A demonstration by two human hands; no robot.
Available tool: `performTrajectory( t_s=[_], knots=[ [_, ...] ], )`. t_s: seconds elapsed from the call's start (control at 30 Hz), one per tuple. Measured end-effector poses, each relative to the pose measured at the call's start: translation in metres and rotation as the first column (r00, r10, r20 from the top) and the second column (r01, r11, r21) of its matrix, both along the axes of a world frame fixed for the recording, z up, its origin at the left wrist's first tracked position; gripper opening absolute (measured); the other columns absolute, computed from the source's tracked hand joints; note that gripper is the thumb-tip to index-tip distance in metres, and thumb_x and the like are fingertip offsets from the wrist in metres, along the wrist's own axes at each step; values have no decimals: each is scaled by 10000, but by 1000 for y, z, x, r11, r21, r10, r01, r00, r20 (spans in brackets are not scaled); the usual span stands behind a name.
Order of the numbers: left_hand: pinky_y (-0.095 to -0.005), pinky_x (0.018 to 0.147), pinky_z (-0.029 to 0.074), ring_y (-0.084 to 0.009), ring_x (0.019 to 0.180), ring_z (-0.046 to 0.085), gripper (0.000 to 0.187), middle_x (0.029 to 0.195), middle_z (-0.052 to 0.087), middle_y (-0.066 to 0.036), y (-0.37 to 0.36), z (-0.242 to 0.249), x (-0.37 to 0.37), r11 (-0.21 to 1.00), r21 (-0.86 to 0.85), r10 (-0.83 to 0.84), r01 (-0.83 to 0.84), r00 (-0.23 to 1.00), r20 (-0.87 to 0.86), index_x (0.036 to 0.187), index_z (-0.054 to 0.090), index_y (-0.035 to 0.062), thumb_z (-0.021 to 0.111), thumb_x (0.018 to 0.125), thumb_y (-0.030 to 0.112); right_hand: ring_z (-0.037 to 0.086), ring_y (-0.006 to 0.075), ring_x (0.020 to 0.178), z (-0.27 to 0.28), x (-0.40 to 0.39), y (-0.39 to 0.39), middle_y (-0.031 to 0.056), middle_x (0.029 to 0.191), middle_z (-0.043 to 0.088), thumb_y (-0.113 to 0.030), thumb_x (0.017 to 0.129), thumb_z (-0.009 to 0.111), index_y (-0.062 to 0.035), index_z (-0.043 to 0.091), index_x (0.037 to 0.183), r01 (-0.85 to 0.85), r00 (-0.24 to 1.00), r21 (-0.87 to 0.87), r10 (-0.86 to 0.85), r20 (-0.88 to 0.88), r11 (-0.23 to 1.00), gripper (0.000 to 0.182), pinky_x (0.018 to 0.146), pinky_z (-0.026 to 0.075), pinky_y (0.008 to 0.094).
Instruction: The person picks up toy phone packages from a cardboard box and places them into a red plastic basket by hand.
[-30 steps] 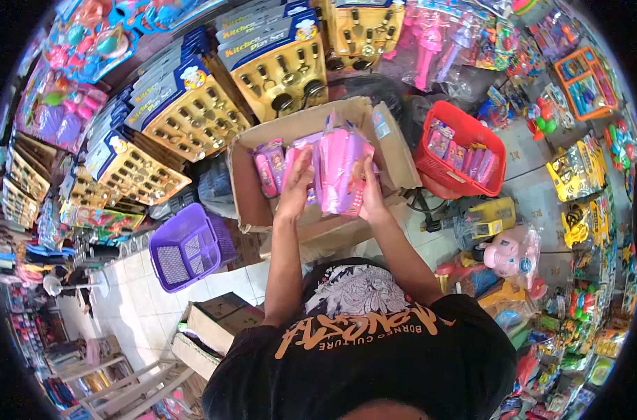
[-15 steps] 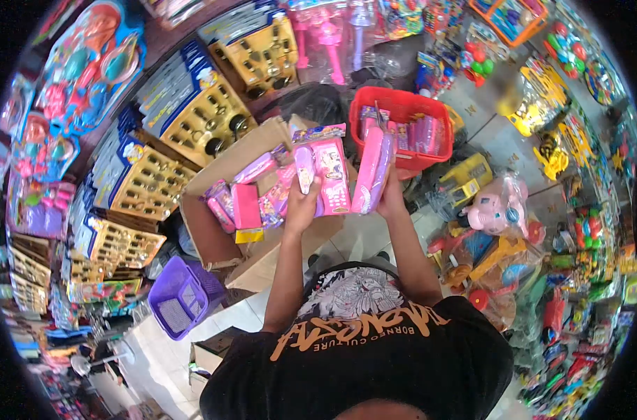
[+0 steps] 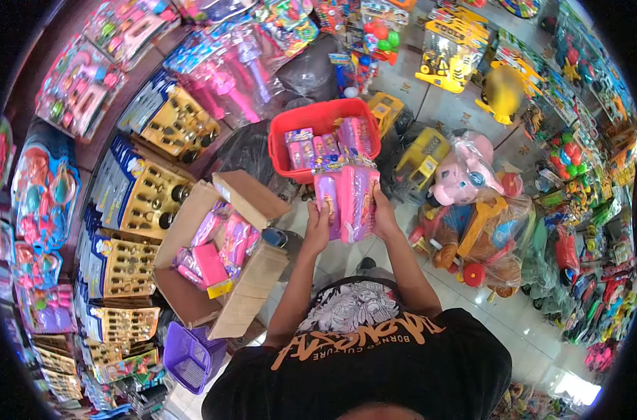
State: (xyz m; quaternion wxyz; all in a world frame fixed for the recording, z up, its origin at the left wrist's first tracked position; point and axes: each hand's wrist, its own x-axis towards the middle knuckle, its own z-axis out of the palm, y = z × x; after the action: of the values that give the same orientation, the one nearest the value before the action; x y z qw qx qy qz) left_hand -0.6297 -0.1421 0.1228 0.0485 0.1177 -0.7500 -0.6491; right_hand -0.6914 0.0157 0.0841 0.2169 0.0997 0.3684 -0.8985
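Observation:
In front of my body, both hands clasp a bunch of pink-and-purple toy packs (image 3: 358, 203) in clear wrapping with printed header cards. My left hand (image 3: 320, 228) grips the purple side, thumb on the front. My right hand (image 3: 385, 215) presses the pink side, its fingers partly hidden behind. The tops of the packs overlap the near edge of a red plastic basket (image 3: 276, 143), where similar packs (image 3: 323, 145) stand. Left of my hands, an open cardboard box (image 3: 243, 301) holds several more pink and purple packs (image 3: 227, 234).
A purple basket (image 3: 185, 360) is below the box. Carded toy sets (image 3: 150, 196) line the left side. To the right lie a bagged pink toy (image 3: 469, 171), a yellow toy vehicle (image 3: 422, 155) and other bagged toys. Black plastic bags (image 3: 245, 157) lie beside the red basket.
The view has turned, shifting the box left and down and the red basket left. My hands, apart with separate packs before, have come together, and the packs are now side by side near the basket.

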Motion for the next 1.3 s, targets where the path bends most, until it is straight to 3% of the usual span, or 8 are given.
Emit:
performTrajectory(
  t_s=[0.17,0.27,0.4,0.6,0.73,1.1,1.13,1.3],
  knots=[
    [-329,908,365,-172,1045,439,508,1124,429,-118,46,-45,-21,936,330,-138,123,990,23,1160,317,19,313,953,483,595,176,934,-10,-7,51,66,1085,591,-431,948,381,-76,474,1200,19,1000,3,-19,-20,1000,446,842,487,347],
    [-325,927,376,-182,1094,417,572,1180,379,-125,61,-49,-26,949,256,-205,184,977,55,1219,242,1,538,883,356,601,184,925,-12,-9,69,67,1099,581,-429,949,379,-68,462,1201,77,997,48,-76,-16,996,448,849,486,365],
    [-351,981,360,-216,1169,387,829,1234,345,-144,73,-26,-32,946,235,-241,224,969,48,1295,129,-15,727,736,117,286,207,1287,-2,-13,76,77,1465,185,-327,973,369,-197,49,1454,75,984,94,-59,-166,993,592,1035,301,343],
    [-370,1011,337,-242,1219,347,956,1299,285,-160,47,-30,-50,916,265,-333,302,940,78,1325,96,0,784,682,163,183,213,1341,-5,-39,62,77,1500,85,-295,974,374,-184,2,1454,-57,966,125,86,-242,990,617,1070,221,327],
    [-374,1004,351,-235,1208,368,924,1283,307,-131,35,-30,-74,910,332,-277,246,959,49,1311,119,17,777,673,131,75,196,1370,8,-63,47,102,1508,39,-224,971,367,-127,-10,1449,-40,852,447,264,-453,894,616,1097,102,316],
    [-323,842,440,-200,980,503,633,1106,486,-120,-28,-42,-199,857,511,-21,-70,985,171,1267,296,7,626,750,163,19,191,1376,-5,-199,-14,98,1506,26,-273,978,351,-128,34,1450,-130,790,601,449,-417,788,587,1101,79,305],
    [-344,887,413,-229,1014,501,684,1139,484,-151,-35,-52,-210,902,418,61,-106,991,119,1285,277,-14,632,742,202,236,205,1325,-8,-211,-22,119,1449,240,-259,961,403,-100,167,1437,-53,823,626,389,-413,778,554,1062,212,285],
    [-364,927,383,-284,1059,497,759,1143,487,-193,-109,-163,-260,992,41,115,-122,983,146,1246,283,-68,675,712,301,503,175,1048,-62,-261,-27,80,1103,526,-228,934,477,-32,414,1262,24,911,645,250,-329,763,387,929,379,297]
  ],
)
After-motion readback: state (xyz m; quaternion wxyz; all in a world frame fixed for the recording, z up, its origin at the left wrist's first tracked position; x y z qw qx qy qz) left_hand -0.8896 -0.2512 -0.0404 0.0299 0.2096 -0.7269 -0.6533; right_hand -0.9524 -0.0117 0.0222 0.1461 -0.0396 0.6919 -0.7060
